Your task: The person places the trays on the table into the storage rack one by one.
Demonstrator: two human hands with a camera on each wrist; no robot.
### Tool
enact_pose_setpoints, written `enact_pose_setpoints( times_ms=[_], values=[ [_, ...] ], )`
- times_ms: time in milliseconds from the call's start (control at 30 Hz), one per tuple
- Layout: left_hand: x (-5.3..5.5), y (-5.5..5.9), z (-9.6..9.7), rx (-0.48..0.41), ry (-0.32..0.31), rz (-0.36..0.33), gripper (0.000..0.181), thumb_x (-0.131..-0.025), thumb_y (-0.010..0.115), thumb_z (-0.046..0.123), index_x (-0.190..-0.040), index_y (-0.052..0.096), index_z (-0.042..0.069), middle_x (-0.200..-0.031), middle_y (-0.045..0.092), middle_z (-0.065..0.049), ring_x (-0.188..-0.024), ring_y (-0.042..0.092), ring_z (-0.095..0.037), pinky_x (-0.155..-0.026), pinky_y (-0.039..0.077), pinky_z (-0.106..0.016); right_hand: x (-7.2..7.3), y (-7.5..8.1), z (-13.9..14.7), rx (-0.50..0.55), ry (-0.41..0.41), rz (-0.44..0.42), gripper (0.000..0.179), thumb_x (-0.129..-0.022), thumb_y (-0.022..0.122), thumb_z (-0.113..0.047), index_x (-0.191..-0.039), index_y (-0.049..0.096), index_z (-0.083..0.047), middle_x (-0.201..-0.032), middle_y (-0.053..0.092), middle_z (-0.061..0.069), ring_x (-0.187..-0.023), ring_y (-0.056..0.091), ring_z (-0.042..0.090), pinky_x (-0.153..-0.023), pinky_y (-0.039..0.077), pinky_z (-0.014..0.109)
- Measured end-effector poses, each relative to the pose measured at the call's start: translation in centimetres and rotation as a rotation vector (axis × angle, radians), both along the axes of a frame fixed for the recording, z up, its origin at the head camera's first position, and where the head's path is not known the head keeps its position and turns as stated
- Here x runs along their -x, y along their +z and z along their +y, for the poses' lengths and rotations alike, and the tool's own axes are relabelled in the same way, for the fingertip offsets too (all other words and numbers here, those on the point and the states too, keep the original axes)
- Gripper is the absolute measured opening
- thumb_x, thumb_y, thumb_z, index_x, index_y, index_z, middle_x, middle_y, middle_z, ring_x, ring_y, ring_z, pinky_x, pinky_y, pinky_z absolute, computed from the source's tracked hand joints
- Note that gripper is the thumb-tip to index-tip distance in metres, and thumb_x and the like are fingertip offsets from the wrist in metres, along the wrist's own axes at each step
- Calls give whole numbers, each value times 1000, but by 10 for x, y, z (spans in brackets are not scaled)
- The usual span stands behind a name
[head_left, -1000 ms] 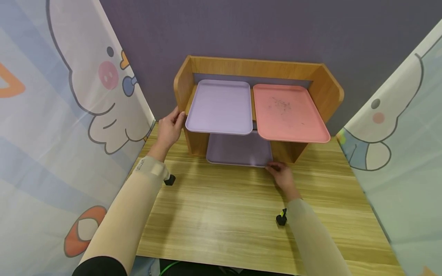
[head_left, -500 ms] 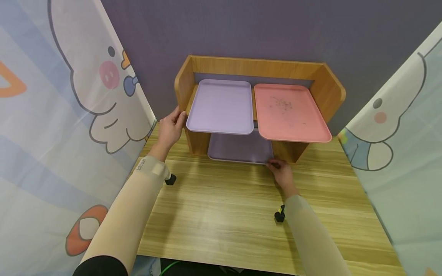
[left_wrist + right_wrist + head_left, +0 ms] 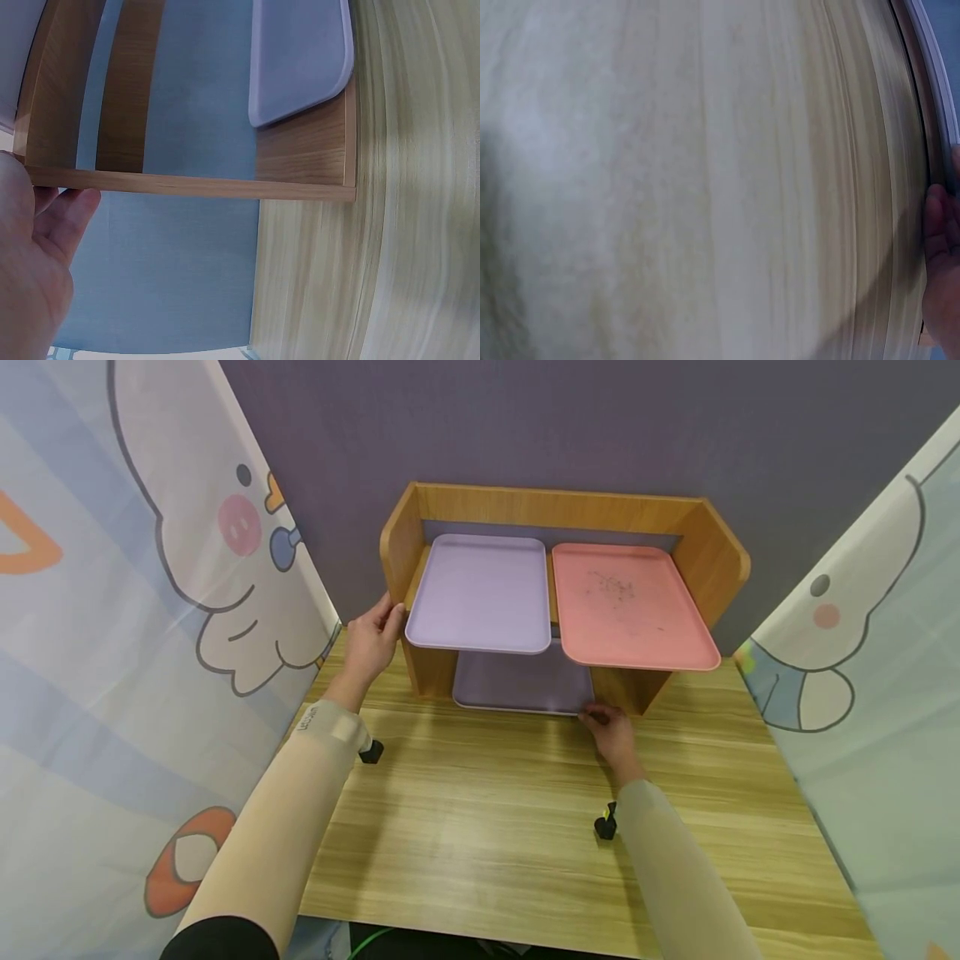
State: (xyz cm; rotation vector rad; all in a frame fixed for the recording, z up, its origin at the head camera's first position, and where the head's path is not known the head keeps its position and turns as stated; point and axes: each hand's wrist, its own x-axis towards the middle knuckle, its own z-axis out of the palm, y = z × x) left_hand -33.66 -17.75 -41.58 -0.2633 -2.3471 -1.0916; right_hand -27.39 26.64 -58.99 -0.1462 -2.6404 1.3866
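Note:
A wooden two-tier shelf (image 3: 558, 502) stands at the back of the table. My left hand (image 3: 371, 642) grips its left side panel (image 3: 187, 185), with fingers on the outer face in the left wrist view. On the lower level lies a dark-looking purple tray (image 3: 517, 683), its back part hidden under the upper trays. My right hand (image 3: 611, 737) pinches that tray's front right corner; in the right wrist view the thumb is above the rim (image 3: 935, 82) and the fingers are below. Higher up sit a lilac tray (image 3: 480, 593) and a pink tray (image 3: 630, 606), both jutting past the shelf front.
The wood-grain table (image 3: 480, 827) spreads in front of the shelf. A dark wall (image 3: 555, 427) rises behind it. Cartoon-printed curtains (image 3: 112, 710) hang at the left and right. Dark speckles mark the pink tray.
The lower purple tray has slid a little farther back into the shelf, my right hand moving with it. My left hand has kept its grip on the side panel.

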Motion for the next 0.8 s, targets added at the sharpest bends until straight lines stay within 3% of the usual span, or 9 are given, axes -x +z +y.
enact_pose_setpoints(
  times_ms=[367,667,800],
  values=[
    [-1,0,0,-8,-10,9,33,-105,55,39,-126,70,18,-107,78,-12,-96,74,-26,-81,61,-45,0,-3,-2,45,-33,16,26,-93,77,-23,-112,76,-6,-117,74,14,-94,63,17,-73,46,15],
    [0,0,2,-18,-20,-9,33,-105,56,38,-130,69,21,-111,77,-11,-100,74,-26,-85,61,-45,-4,-3,-1,20,-40,35,27,-93,76,-22,-114,74,-4,-117,73,15,-100,64,23,-79,47,20],
    [-1,-3,0,-8,-26,-10,33,-106,55,37,-132,67,21,-109,77,-11,-97,73,-26,-85,59,-45,-10,0,-1,65,-24,50,33,-95,74,-17,-122,68,0,-118,70,21,-107,64,30,-85,50,24]
  ],
)
